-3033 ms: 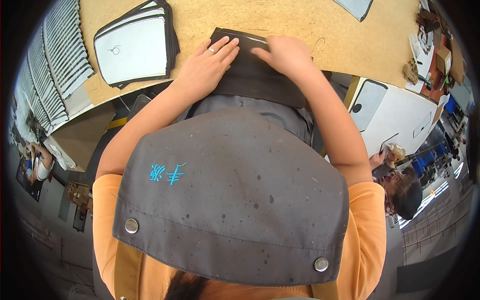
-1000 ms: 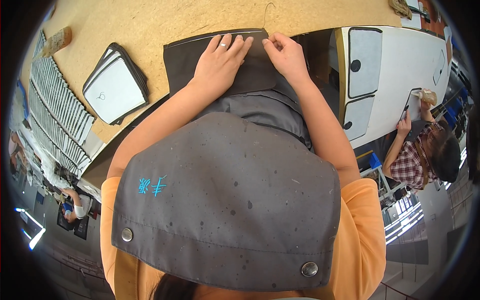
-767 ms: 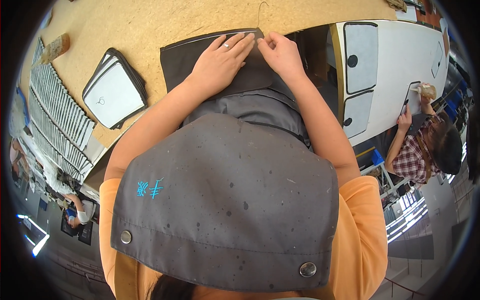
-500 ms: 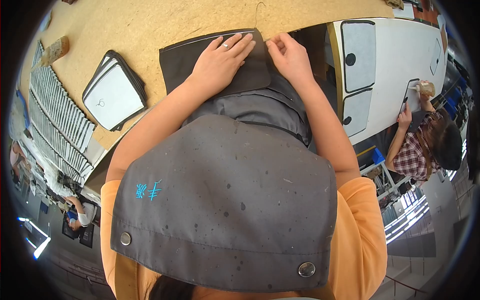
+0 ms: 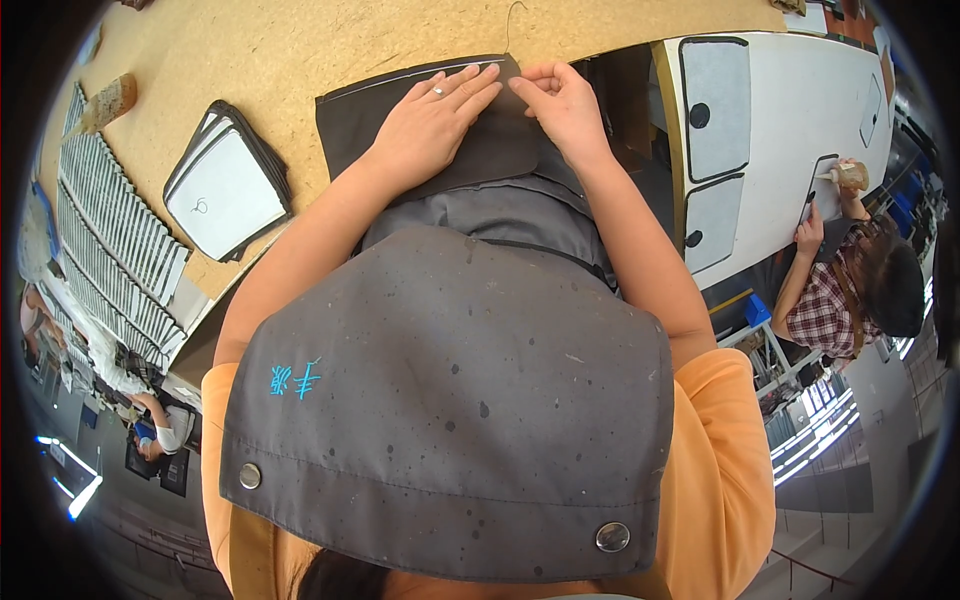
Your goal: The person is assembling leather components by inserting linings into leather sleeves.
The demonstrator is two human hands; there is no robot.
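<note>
A flat black sheet (image 5: 350, 130), perhaps leather, lies at the front edge of the workbench, with a pale line along its far edge. My left hand (image 5: 425, 130) rests flat on it, fingers stretched toward that line and a ring on one of them. At the sheet's right corner my right hand (image 5: 562, 112) is closed in a pinch, its thumb over the sheet's surface; what sits between the fingertips is hidden. A thin dark thread (image 5: 510, 30) curls out beyond this corner onto the bench.
On the left of the bench (image 5: 300, 50) lie a stack of white, black-edged panels (image 5: 225, 200), rows of striped strips (image 5: 115, 220) and a glue-stained bottle (image 5: 108, 103). To the right, a person (image 5: 850, 280) works with a bottle at a white table (image 5: 790, 120) holding pale panels.
My right hand has shifted left, from beside the sheet's edge onto its corner. The left hand and the sheet have slid very slightly left.
</note>
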